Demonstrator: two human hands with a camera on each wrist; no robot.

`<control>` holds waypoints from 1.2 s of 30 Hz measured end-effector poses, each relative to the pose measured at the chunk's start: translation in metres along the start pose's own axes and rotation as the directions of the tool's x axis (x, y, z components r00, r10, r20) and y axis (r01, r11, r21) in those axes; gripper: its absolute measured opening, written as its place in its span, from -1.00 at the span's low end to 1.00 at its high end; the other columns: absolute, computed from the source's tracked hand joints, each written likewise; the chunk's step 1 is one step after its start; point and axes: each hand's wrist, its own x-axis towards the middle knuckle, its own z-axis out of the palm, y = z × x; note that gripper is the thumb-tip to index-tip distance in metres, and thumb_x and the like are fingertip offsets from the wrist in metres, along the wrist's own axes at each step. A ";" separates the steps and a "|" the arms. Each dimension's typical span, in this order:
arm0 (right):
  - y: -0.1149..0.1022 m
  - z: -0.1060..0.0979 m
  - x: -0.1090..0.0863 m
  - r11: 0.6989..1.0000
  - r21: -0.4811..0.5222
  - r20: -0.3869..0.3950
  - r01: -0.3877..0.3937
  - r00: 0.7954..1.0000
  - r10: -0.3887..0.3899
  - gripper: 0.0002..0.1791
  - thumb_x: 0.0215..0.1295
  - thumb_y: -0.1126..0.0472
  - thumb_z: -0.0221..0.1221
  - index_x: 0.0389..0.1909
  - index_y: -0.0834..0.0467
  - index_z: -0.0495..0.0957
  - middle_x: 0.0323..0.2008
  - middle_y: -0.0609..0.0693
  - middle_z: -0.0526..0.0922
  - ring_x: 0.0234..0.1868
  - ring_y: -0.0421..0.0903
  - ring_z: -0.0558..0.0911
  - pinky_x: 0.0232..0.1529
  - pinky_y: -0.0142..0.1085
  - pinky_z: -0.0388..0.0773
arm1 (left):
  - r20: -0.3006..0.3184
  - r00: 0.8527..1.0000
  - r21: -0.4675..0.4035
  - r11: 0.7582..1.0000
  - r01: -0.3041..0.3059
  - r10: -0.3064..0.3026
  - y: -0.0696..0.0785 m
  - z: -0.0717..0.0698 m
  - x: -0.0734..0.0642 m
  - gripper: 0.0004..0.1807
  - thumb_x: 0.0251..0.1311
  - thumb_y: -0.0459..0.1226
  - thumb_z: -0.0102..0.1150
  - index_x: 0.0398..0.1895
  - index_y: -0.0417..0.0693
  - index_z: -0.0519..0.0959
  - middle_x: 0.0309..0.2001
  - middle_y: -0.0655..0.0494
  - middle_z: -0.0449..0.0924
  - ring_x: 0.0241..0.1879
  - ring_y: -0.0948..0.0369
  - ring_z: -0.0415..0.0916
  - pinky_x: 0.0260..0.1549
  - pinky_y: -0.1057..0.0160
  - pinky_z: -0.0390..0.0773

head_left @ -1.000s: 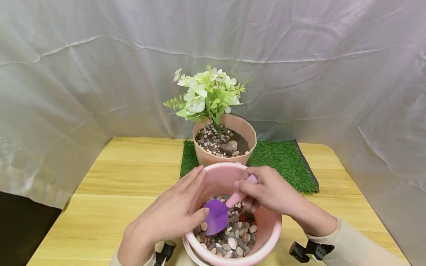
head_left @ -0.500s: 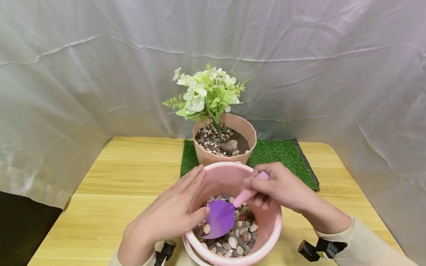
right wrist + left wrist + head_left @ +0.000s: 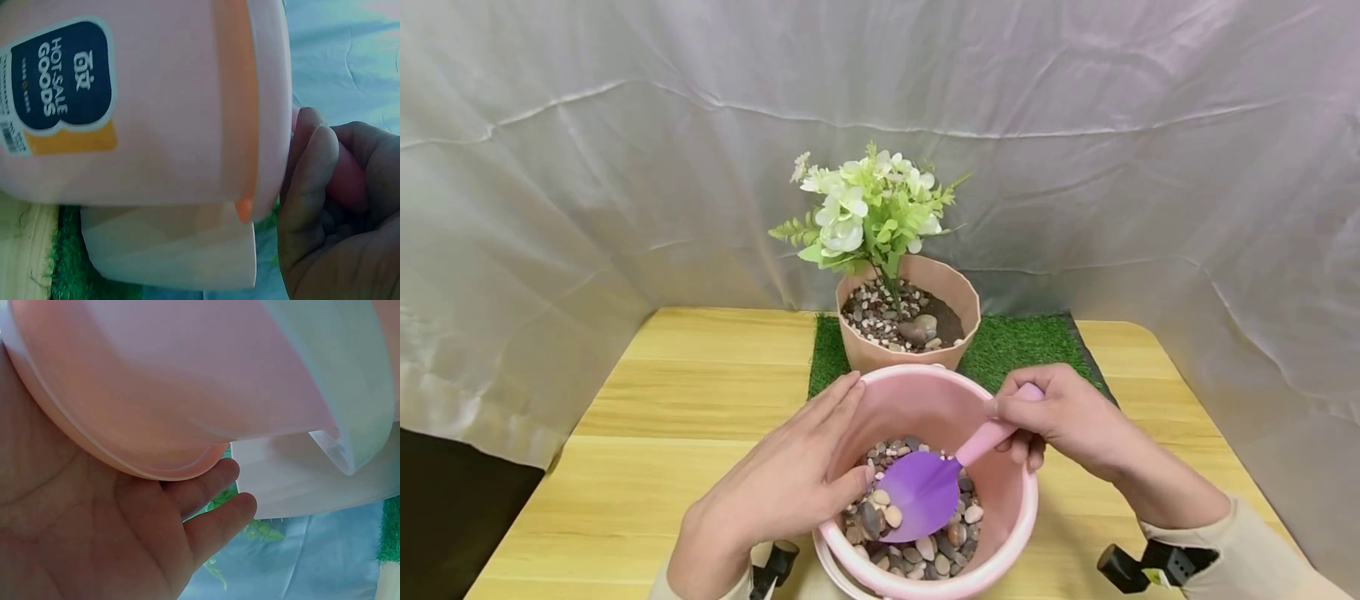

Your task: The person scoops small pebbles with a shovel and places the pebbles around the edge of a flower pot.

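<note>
A pink bucket [image 3: 1026,533] holding pebbles [image 3: 925,554] stands at the front of the table. My left hand [image 3: 786,475] rests on its left rim, fingers fairly straight and the thumb reaching inside; the left wrist view has the palm [image 3: 81,519] against the rim. Inside, a small shovel [image 3: 917,496] with a purple blade and pink handle lies tilted among the pebbles, several of them on or against the blade's left edge. My right hand [image 3: 1060,421] grips the handle at the right rim. In the right wrist view, curled fingers [image 3: 309,169] wrap the handle's pink end.
Behind the bucket, a peach flowerpot [image 3: 902,358] with white flowers [image 3: 842,217], soil and stones stands on a green turf mat [image 3: 1015,342]. The wooden table [image 3: 700,383] meets grey cloth [image 3: 700,192] at the back and sides.
My right hand has moved right with the shovel, drawing the blade rightward through the pebbles. More pebbles now show at the blade's left edge. The left hand has stayed in place.
</note>
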 end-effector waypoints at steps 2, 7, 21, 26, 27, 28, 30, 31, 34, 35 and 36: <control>0.003 -0.005 -0.003 1.000 0.016 -0.008 0.008 1.000 -0.008 -0.76 0.45 0.26 0.26 -0.30 0.41 0.61 -0.55 0.15 0.75 -0.64 -0.18 0.68 -0.66 -0.25 0.66 | -0.001 1.000 0.002 1.000 -0.003 0.003 0.000 0.000 0.000 -0.01 0.41 0.11 0.15 0.72 -0.09 -0.04 0.74 0.05 -0.20 0.70 0.11 -0.16 0.63 -0.02 0.06; 0.007 -0.018 -0.011 0.999 0.033 -0.076 0.018 0.997 -0.016 -0.79 0.48 0.29 0.22 -0.33 0.36 0.61 -0.54 0.12 0.75 -0.63 -0.16 0.66 -0.66 -0.27 0.63 | -0.001 1.000 0.010 1.000 -0.005 0.005 0.000 0.000 0.000 -0.01 0.41 0.12 0.15 0.72 -0.07 -0.05 0.74 0.05 -0.22 0.70 0.11 -0.16 0.63 -0.01 0.05; 0.004 -0.045 -0.021 0.975 0.173 -0.266 0.141 0.960 -0.091 -0.72 0.54 0.34 0.18 -0.44 0.18 0.67 -0.62 0.09 0.73 -0.73 -0.23 0.58 -0.77 -0.36 0.51 | 0.012 1.000 -0.004 1.000 0.023 -0.023 0.001 0.000 0.000 0.00 0.41 0.11 0.17 0.73 -0.02 -0.07 0.74 0.11 -0.23 0.70 0.12 -0.16 0.63 -0.03 0.06; 0.001 -0.050 -0.023 0.958 0.245 -0.282 0.147 0.957 -0.074 -0.71 0.55 0.35 0.15 -0.41 0.21 0.70 -0.61 0.10 0.74 -0.73 -0.24 0.58 -0.77 -0.38 0.52 | 0.018 0.999 -0.018 0.999 0.027 -0.027 0.001 -0.001 0.000 -0.01 0.41 0.09 0.17 0.73 -0.01 -0.06 0.74 0.12 -0.24 0.70 0.12 -0.16 0.63 -0.04 0.08; 0.000 -0.051 -0.023 0.955 0.257 -0.288 0.149 0.955 -0.072 -0.71 0.55 0.35 0.15 -0.42 0.21 0.70 -0.60 0.10 0.75 -0.73 -0.23 0.59 -0.76 -0.38 0.52 | 0.019 0.999 -0.018 0.999 0.026 -0.026 0.001 0.000 0.000 -0.01 0.41 0.10 0.17 0.73 -0.01 -0.06 0.74 0.12 -0.24 0.70 0.12 -0.17 0.63 -0.04 0.08; 0.000 -0.052 -0.023 0.951 0.267 -0.296 0.155 0.953 -0.072 -0.71 0.55 0.36 0.15 -0.42 0.21 0.70 -0.61 0.09 0.75 -0.73 -0.23 0.59 -0.76 -0.39 0.52 | 0.020 0.999 -0.019 0.999 0.026 -0.025 0.001 0.000 0.000 -0.01 0.41 0.10 0.17 0.73 0.00 -0.06 0.74 0.13 -0.24 0.70 0.13 -0.17 0.63 -0.04 0.08; -0.001 -0.054 -0.024 0.943 0.289 -0.313 0.164 0.947 -0.069 -0.72 0.55 0.37 0.15 -0.41 0.22 0.71 -0.60 0.10 0.75 -0.73 -0.22 0.59 -0.76 -0.39 0.53 | 0.022 0.999 -0.021 0.999 0.026 -0.025 0.001 0.000 0.000 -0.02 0.41 0.10 0.16 0.73 0.00 -0.05 0.74 0.13 -0.24 0.70 0.12 -0.16 0.63 -0.03 0.09; -0.001 -0.056 -0.024 0.938 0.302 -0.321 0.170 0.945 -0.068 -0.72 0.55 0.37 0.15 -0.41 0.22 0.71 -0.60 0.10 0.76 -0.73 -0.22 0.59 -0.76 -0.38 0.53 | 0.024 0.999 -0.024 0.999 0.026 -0.025 0.000 0.000 0.000 -0.01 0.41 0.10 0.16 0.74 0.00 -0.05 0.74 0.13 -0.24 0.70 0.13 -0.16 0.63 -0.04 0.09; -0.003 -0.061 -0.024 0.923 0.338 -0.346 0.185 0.936 -0.061 -0.72 0.55 0.38 0.13 -0.38 0.23 0.73 -0.59 0.11 0.76 -0.73 -0.21 0.59 -0.76 -0.37 0.54 | 0.033 0.999 -0.036 0.999 0.031 -0.030 0.000 0.000 0.000 -0.02 0.41 0.09 0.17 0.74 0.01 -0.05 0.74 0.15 -0.23 0.70 0.14 -0.16 0.63 -0.04 0.11; -0.004 -0.063 -0.024 0.918 0.349 -0.355 0.190 0.933 -0.059 -0.72 0.55 0.39 0.12 -0.36 0.24 0.73 -0.59 0.12 0.76 -0.73 -0.20 0.59 -0.76 -0.37 0.54 | 0.035 0.999 -0.038 0.999 0.032 -0.031 0.000 0.000 0.000 -0.02 0.41 0.09 0.17 0.74 0.01 -0.04 0.74 0.15 -0.23 0.70 0.14 -0.16 0.63 -0.04 0.11; -0.005 -0.065 -0.023 0.911 0.360 -0.362 0.199 0.930 -0.061 -0.71 0.56 0.39 0.11 -0.36 0.24 0.73 -0.59 0.12 0.76 -0.73 -0.20 0.58 -0.75 -0.38 0.54 | 0.037 0.999 -0.040 0.999 0.032 -0.031 0.000 0.000 0.000 -0.03 0.41 0.08 0.17 0.73 0.01 -0.04 0.74 0.14 -0.23 0.70 0.15 -0.16 0.63 -0.04 0.11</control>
